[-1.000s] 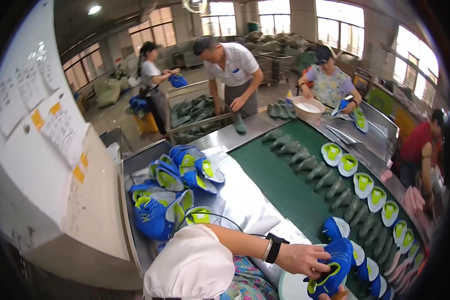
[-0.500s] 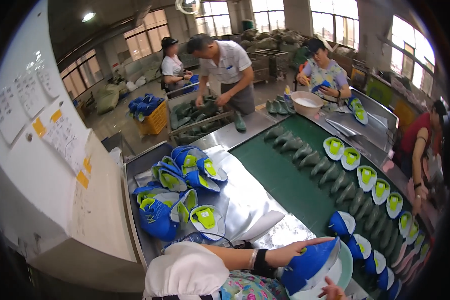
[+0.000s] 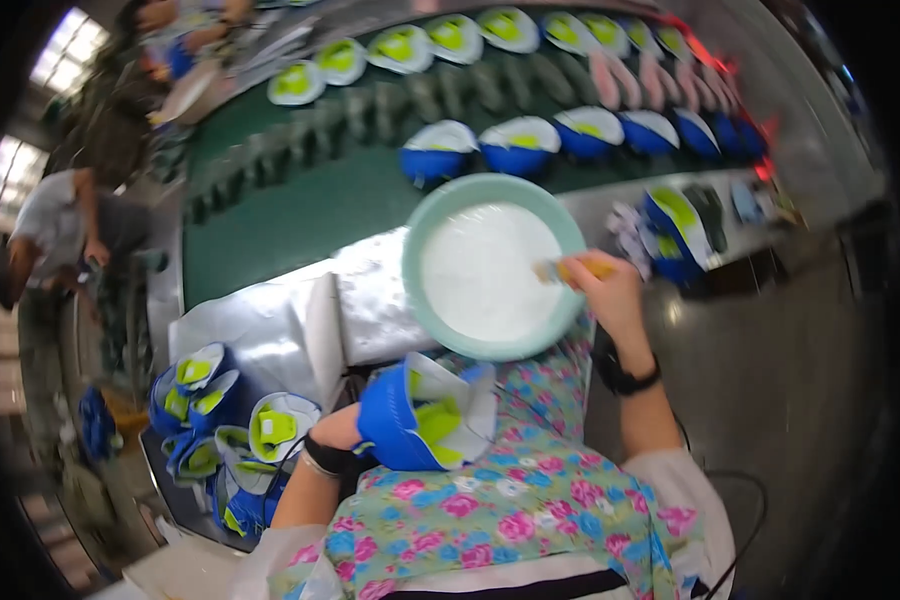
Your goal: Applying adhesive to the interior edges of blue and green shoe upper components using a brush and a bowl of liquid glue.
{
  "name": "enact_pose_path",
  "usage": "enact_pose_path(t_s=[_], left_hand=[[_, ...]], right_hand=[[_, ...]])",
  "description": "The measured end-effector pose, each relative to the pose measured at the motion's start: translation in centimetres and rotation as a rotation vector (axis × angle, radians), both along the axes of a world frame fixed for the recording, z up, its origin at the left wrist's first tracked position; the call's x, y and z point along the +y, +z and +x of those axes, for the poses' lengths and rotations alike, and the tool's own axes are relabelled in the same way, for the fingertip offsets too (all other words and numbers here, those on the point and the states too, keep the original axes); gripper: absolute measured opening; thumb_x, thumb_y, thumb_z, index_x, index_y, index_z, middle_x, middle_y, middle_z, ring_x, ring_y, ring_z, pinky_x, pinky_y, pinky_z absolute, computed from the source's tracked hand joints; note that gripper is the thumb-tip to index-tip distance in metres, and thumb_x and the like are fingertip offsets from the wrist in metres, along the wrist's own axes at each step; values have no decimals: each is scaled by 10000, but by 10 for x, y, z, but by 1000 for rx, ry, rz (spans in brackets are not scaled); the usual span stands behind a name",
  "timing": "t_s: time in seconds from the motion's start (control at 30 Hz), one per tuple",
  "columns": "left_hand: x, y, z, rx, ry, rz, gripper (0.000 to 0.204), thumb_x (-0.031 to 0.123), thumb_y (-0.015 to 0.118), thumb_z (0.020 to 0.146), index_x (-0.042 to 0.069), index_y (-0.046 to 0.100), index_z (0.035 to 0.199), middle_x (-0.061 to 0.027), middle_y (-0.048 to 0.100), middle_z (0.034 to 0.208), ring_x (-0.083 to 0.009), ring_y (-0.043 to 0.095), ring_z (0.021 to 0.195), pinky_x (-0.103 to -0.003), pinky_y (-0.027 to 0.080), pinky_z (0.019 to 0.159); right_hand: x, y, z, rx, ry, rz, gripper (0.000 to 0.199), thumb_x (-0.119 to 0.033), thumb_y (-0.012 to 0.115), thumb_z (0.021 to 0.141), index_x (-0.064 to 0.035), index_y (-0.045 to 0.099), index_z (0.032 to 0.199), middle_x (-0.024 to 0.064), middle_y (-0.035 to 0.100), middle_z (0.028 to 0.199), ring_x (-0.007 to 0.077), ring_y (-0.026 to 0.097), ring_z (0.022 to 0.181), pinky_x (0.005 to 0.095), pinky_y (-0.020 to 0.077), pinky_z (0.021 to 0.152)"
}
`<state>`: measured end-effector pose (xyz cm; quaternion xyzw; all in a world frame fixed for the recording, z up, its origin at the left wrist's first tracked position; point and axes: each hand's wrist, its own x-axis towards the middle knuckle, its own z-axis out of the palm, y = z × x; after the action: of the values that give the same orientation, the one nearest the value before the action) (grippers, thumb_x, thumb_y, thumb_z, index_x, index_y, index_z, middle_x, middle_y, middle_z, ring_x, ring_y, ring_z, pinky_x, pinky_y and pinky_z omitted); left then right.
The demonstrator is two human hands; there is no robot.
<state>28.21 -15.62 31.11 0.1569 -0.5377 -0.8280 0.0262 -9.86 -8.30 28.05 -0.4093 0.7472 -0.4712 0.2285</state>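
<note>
Beside green basin (image 3: 422, 215): right hand (image 3: 608, 293) grips brush (image 3: 570, 270); left hand (image 3: 342, 430) holds blue shoe upper (image 3: 420, 420).

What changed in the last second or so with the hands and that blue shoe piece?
The view swung down to the person's lap. The left hand now holds the blue shoe upper over the flowered apron; earlier it was out by the belt. The right hand has taken a brush and reaches into the green bowl of white paste. The rows of shoe parts on the green belt stayed put.
</note>
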Motion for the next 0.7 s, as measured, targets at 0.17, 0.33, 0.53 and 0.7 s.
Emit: enact_pose_path(t_s=[0.17,0.33,0.53,0.7], left_hand=[[-12,-25,4,-280,355,-353,607,110,647,897,-2,358,1420,-104,470,1386,-192,456,1250,-302,357,1051],[-19,-72,-10,-292,633,14,544,111,631,909,-14,394,1382,-111,526,1308,-186,507,1173,-313,410,1004],[-37,-100,-33,33,620,458,484,197,604,932,12,451,1352,-105,571,1279,-214,579,1121,-349,474,971],[-45,-106,-57,-8,522,523,522,182,616,923,22,423,1381,-102,557,1299,-204,568,1138,-348,466,984]], right_hand=[[-22,-31,14,93,23,-15,171,-147,723,785,-7,716,883,164,702,809,268,692,705,323,533,664],[-37,-68,20,112,61,128,165,-114,721,759,-1,709,879,177,695,857,320,675,765,346,529,711],[-44,-9,26,93,5,61,166,-81,730,765,-1,716,910,151,709,857,252,694,758,308,529,702],[-48,48,44,-309,330,-140,177,-62,750,779,-2,726,943,85,726,873,126,674,772,239,521,703]])
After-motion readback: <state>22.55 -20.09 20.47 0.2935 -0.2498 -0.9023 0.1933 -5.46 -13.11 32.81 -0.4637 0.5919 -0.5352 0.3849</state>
